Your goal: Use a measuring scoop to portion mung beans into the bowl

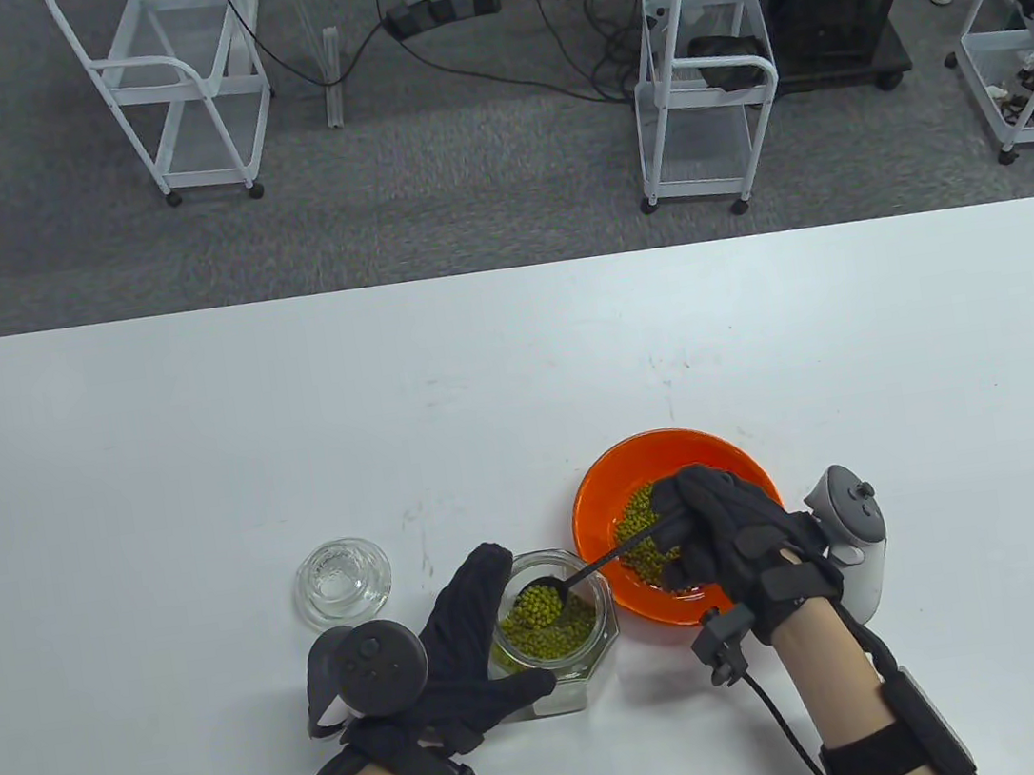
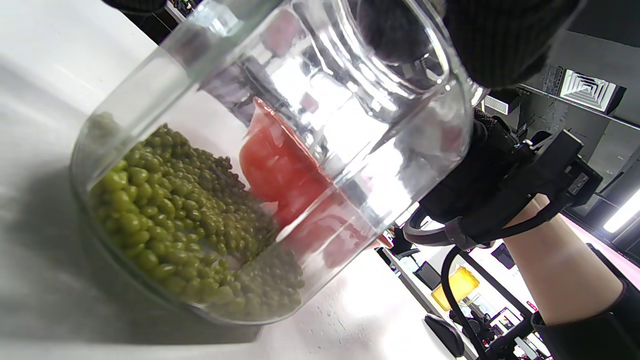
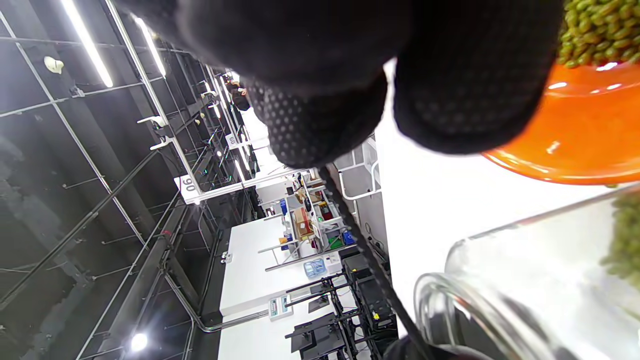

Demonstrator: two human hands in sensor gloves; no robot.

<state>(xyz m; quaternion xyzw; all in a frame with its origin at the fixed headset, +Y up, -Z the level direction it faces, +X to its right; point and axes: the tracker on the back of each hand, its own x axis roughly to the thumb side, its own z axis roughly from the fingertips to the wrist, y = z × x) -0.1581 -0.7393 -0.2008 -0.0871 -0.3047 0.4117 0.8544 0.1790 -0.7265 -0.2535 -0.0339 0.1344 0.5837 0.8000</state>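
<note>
A glass jar (image 1: pixel 557 637) of green mung beans (image 1: pixel 551 628) stands near the table's front edge. My left hand (image 1: pixel 463 650) wraps around its left side, thumb in front, and holds it. The jar (image 2: pixel 280 150) fills the left wrist view, beans (image 2: pixel 190 225) heaped at its bottom. An orange bowl (image 1: pixel 616 479) holding some beans (image 1: pixel 636 515) sits just right of the jar. My right hand (image 1: pixel 715 533) hovers over the bowl and pinches the handle of a black measuring scoop (image 1: pixel 591 569). Its head (image 1: pixel 539 601) dips into the jar's beans. The handle (image 3: pixel 370 265) runs down from my fingers (image 3: pixel 320 120) into the jar mouth (image 3: pixel 500 300).
A clear glass lid (image 1: pixel 343 580) lies on the white table (image 1: pixel 199 451) left of the jar. Beyond the table's far edge stand white wire carts (image 1: pixel 176 80) and cables on grey carpet.
</note>
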